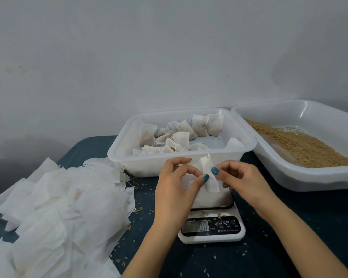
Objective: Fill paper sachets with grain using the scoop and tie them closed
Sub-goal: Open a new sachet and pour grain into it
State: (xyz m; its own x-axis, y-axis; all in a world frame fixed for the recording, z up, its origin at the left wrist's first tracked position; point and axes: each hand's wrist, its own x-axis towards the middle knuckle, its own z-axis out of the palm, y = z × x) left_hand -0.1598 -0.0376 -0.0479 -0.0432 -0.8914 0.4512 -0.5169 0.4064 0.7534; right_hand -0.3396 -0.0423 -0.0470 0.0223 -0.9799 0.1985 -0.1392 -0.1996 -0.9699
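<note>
I am looking down at both hands raised over the small white digital kitchen scale (pixel 211 235), with one thin white paper sachet (pixel 206 167) held between them. The left hand (pixel 173 185) pinches its left edge between curled thumb and forefinger. The right hand (pixel 239 177) nips the right edge the same way, its other fingers tucked under. The sachet is limp, creased and faintly translucent, with one corner poking upward. It looks flat to me, though the fingers cover too much of it to tell whether grain is inside. It hangs just in front of the deep white plastic tub (pixel 117 151) that holds filled tied sachets (pixel 181 137). To the right sits a wide white plastic tray (pixel 289 179) of golden-brown grain (pixel 301 147). A loose heap of empty white paper sachets (pixel 58 207) lies to the left on the dark blue tabletop (pixel 289 237), among stray kernels (pixel 138 209). The scale reads 0.0.
</note>
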